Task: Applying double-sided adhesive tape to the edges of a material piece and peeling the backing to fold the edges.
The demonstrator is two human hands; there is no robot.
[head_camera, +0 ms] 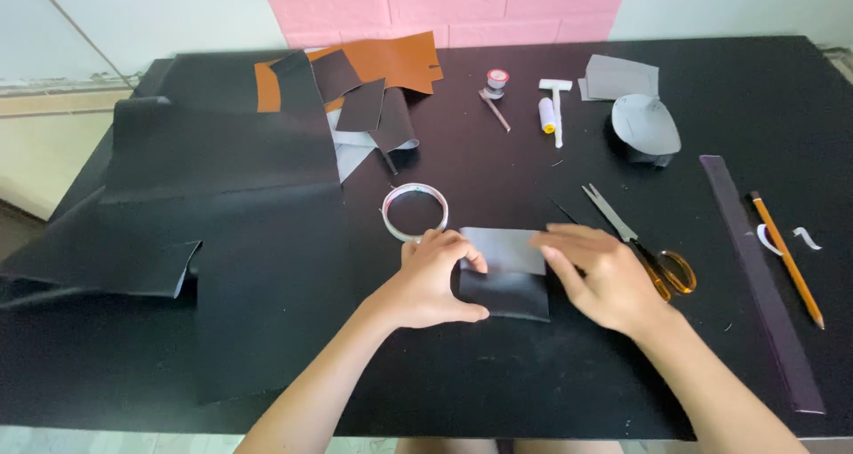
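both hands [435, 281] [600, 276] flat, fingers spread

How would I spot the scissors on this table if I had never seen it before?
Start at the black table and find the person's right hand pressing a small folded dark piece near the front middle. The scissors lie just beyond that hand, blades pointing up and left. Their orange handles set them apart from the straight pencil and dark ruler further right.

A small rectangular leather piece [503, 272] lies flat near the front middle of the black surface [498, 374]; its grey upper flap is folded over its black lower part.
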